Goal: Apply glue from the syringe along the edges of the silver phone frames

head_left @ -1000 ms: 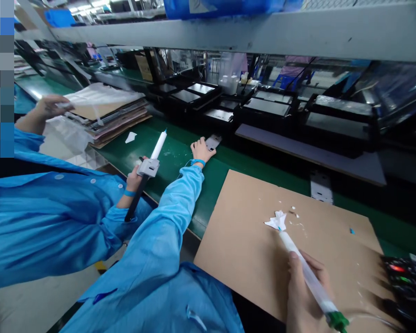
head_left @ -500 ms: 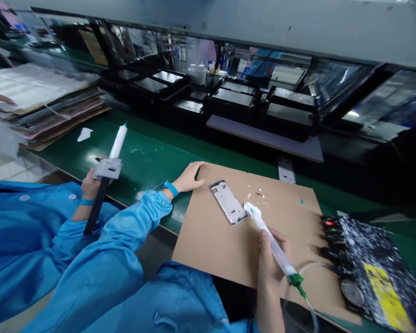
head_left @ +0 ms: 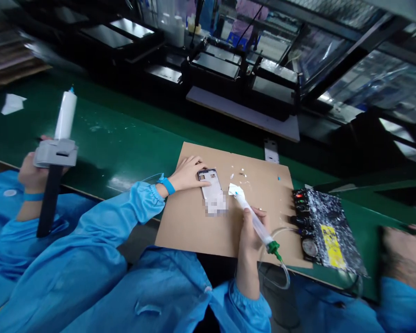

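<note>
A silver phone frame (head_left: 210,187) lies on a brown cardboard sheet (head_left: 194,222). My left hand (head_left: 188,172) rests on the frame's left edge, fingers stretched out and touching it. My right hand (head_left: 251,230) is wrapped round a clear glue syringe (head_left: 253,219) with a green end cap. The syringe tip sits in a small wad of white paper (head_left: 235,189) just right of the frame. A thin clear hose (head_left: 280,270) runs from the syringe's back end.
A person on my left holds a large white cartridge gun (head_left: 57,148) upright over the green conveyor belt (head_left: 125,134). A black dispenser controller (head_left: 324,229) sits right of the cardboard. Another person's hand (head_left: 404,243) shows at far right. Black fixtures (head_left: 229,69) line the back.
My left hand reached far out to a phone frame on the belt, then the frame appeared on the cardboard; the hand now steadies it. The syringe tip stays in the paper wad. My view shifted right.
</note>
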### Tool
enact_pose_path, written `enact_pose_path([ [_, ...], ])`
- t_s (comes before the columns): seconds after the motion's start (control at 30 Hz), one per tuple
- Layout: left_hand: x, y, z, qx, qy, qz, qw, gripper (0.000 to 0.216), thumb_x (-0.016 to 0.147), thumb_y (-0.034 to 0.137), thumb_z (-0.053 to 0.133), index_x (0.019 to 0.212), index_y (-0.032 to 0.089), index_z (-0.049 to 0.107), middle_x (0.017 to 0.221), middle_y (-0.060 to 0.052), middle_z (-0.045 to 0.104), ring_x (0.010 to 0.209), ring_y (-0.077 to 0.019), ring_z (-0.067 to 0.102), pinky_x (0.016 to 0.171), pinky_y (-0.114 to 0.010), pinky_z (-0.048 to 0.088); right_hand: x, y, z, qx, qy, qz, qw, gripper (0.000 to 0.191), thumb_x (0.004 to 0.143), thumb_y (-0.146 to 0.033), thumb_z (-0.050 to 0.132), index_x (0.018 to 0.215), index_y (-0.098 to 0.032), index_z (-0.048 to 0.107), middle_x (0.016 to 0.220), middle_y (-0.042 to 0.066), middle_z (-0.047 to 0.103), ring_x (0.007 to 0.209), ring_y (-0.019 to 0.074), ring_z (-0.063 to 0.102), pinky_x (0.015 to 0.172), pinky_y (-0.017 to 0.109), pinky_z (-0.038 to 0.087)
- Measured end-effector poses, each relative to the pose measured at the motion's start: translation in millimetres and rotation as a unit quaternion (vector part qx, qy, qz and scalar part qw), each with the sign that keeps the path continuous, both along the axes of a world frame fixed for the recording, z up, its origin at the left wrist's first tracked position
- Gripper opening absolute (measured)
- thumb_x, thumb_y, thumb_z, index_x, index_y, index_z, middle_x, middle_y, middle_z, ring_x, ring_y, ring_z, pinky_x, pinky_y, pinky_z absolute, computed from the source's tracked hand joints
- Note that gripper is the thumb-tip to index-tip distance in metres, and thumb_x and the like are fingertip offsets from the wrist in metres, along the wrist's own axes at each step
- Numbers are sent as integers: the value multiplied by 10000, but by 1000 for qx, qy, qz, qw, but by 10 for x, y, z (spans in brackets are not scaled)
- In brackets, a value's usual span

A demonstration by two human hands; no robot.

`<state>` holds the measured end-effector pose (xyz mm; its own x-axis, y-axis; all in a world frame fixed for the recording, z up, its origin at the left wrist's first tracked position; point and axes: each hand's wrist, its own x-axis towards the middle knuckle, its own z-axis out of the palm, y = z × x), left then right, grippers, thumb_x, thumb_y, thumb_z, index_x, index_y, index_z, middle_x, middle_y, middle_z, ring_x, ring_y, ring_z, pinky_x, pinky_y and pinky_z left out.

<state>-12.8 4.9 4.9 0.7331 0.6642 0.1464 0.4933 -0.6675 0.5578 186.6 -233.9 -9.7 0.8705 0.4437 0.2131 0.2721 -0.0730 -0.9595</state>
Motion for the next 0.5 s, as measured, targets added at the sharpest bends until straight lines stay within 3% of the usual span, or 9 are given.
enact_pose_path([
  [0.17,-48,13,11,-18,-15,-34,999,610,896,703,819,1339,286,780,1317,-83,666,1277,-332,596,1145,-504,438,13,-18,23,-18,-49,-22,998,377,855,-655,828,876,-304,695,849,125,753,733,309,714,670,511,582],
  [0.33,44,-64,7,-44,-17,-94,994,470,910,628,841,1261,318,800,1239,-51,734,1251,-311,659,1129,-465,424,-42,-40,82,-28,-95,-39,994,484,860,-664,846,950,-217,686,889,94,757,762,261,711,670,399,589],
  [0.4,69,-102,13,-48,-29,-120,991,432,921,593,839,1240,306,788,1204,-38,761,1210,-290,683,1092,-440,430,-76,-32,76,-11,-98,0,995,521,856,-679,854,984,-200,694,905,94,764,730,236,699,639,365,573],
  [0.5,78,-155,37,-42,-46,-142,988,375,933,566,824,1156,271,762,1121,-26,777,1129,-263,699,1022,-409,430,-119,-13,51,-13,-88,112,990,530,855,-681,863,984,-189,712,890,93,781,685,213,705,615,336,565],
])
